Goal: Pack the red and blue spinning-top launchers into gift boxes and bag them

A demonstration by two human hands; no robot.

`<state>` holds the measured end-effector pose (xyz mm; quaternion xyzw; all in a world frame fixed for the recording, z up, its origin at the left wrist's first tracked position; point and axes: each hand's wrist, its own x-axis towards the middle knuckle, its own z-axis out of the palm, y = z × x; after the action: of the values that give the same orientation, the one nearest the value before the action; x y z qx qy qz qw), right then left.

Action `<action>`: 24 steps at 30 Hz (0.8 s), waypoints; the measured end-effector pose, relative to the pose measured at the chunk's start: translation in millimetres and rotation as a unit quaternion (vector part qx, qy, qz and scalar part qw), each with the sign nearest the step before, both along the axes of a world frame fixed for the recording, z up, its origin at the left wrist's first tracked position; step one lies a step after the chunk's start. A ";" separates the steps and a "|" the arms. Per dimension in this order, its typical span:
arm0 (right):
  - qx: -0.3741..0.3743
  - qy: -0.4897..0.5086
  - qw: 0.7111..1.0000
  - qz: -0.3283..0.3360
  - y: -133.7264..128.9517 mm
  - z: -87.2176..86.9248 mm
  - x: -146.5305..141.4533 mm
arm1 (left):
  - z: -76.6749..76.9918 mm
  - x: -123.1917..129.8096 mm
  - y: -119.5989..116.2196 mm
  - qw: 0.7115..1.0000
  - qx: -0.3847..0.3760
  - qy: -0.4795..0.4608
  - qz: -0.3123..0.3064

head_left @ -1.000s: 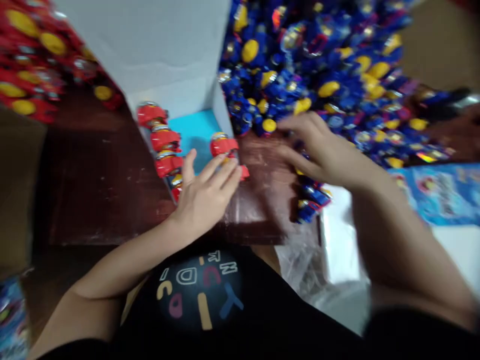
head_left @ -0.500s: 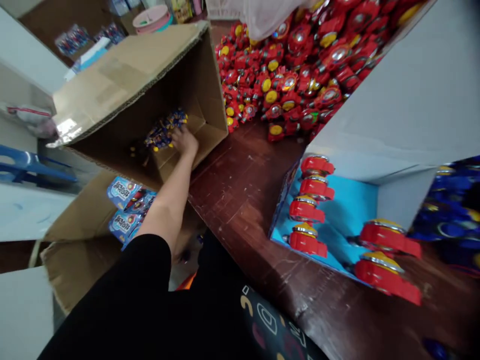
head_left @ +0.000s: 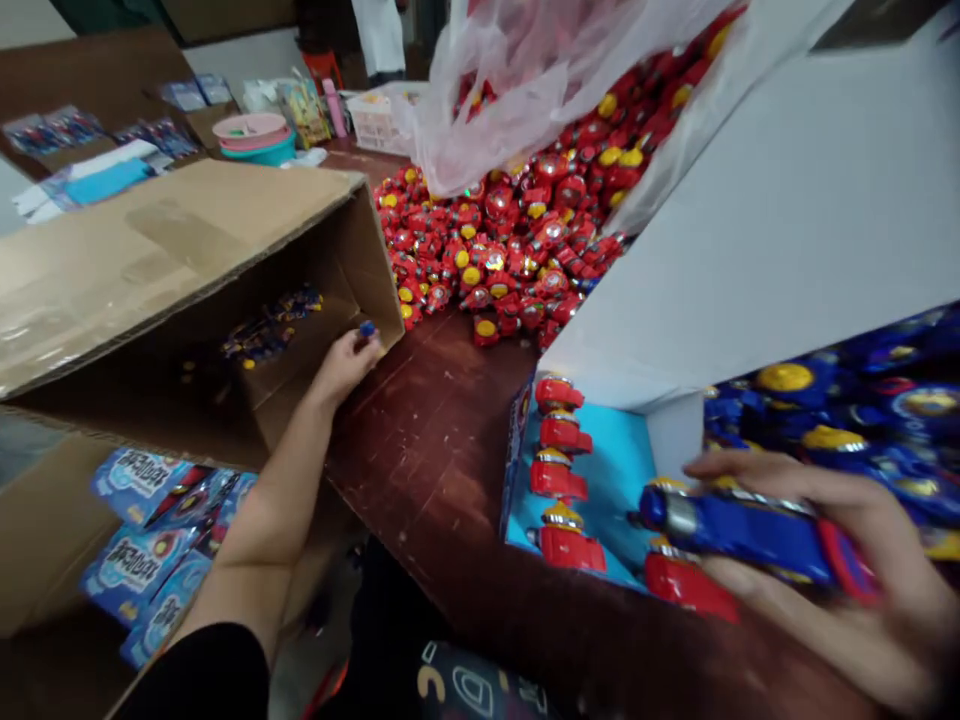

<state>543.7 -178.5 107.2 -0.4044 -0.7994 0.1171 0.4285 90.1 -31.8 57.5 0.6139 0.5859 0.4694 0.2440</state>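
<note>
My left hand [head_left: 343, 368] is at the mouth of a cardboard box [head_left: 217, 200] lying on its side, its fingers pinched on a small blue piece [head_left: 367, 328]. Deeper in that box lies a heap of small blue and yellow pieces [head_left: 274, 325]. On the right, my right hand [head_left: 862, 530] grips a blue toy [head_left: 757, 535] with a silver collar and a red end. This toy is over the near edge of a light-blue display box [head_left: 615, 440]. A row of red toys [head_left: 559, 475] stands in the display box, and another red toy [head_left: 686, 585] is partly hidden below my right hand.
Many red toys [head_left: 495, 255] are piled behind, under a clear plastic bag [head_left: 480, 120]. Blue toys [head_left: 885, 410] are heaped at the right. Printed blue packs [head_left: 139, 485] sit in a lower carton. Basins [head_left: 255, 138] and a white basket [head_left: 379, 120] stand farther back.
My left hand has drawn back from the heap to the box's mouth, now with a small blue piece. My right hand has come into view with the blue toy. The view has shifted.
</note>
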 end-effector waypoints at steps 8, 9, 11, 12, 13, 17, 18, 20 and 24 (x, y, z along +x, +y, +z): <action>-0.006 -0.048 0.983 0.179 23.9 2.6 -54.5 | -16.3 118.8 -126.9 0.860 -0.226 -0.300 -0.346; -0.014 -0.058 0.981 0.186 22.6 1.7 -53.6 | -11.9 120.5 -129.2 0.862 -0.219 -0.269 -0.369; -0.027 -0.065 0.978 0.197 17.8 2.0 -49.6 | -3.1 120.3 -127.9 0.863 -0.195 -0.206 -0.417; -0.029 -0.060 0.978 0.200 15.1 3.2 -47.4 | 0.7 119.8 -126.2 0.861 -0.184 -0.180 -0.439; -0.028 -0.051 0.978 0.201 12.5 4.9 -45.4 | 3.9 119.8 -124.8 0.858 -0.178 -0.161 -0.455; -0.032 -0.038 0.979 0.199 4.9 13.0 -41.5 | 11.9 124.8 -128.1 0.838 -0.194 -0.157 -0.485; -0.040 -0.039 0.978 0.202 3.2 14.3 -41.3 | 13.4 126.8 -130.7 0.839 -0.184 -0.150 -0.490; -0.056 -0.029 0.977 0.202 -0.9 14.9 -41.9 | 16.0 131.0 -136.0 0.859 -0.100 -0.104 -0.490; -0.183 0.076 0.972 0.126 -12.9 7.6 -47.3 | 13.8 139.1 -138.4 0.885 0.247 0.098 -0.383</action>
<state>496.4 -191.5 114.8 -0.3621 -0.7738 0.3451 0.3885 229.2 -170.2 71.3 0.8738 0.1910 0.4065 0.1865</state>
